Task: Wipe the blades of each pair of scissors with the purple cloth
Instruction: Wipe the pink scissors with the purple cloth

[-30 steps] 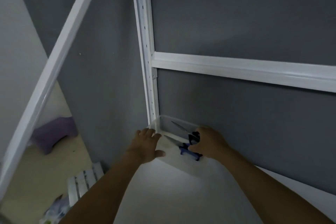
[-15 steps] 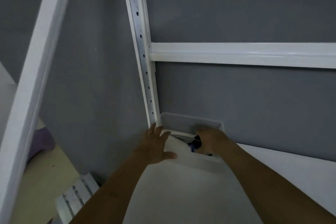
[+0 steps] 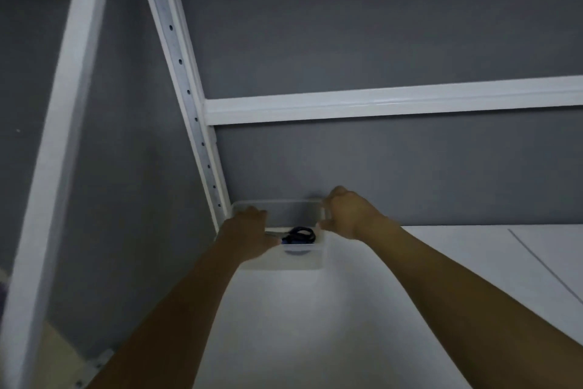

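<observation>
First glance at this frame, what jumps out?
Two arms reach to a clear plastic bin in the back left corner of the white shelf: the left hand grips its left side, the right hand its right rim. Dark-handled scissors lie inside it. Above, a white crossbar cuts across the grey wall from a perforated upright.

The left hand [image 3: 247,232] grips the left rim and the right hand [image 3: 347,213] the far right corner of a clear bin [image 3: 296,261] holding black-handled scissors [image 3: 301,234], on a white shelf [image 3: 315,325] beside the far-left post [image 3: 189,98].
</observation>
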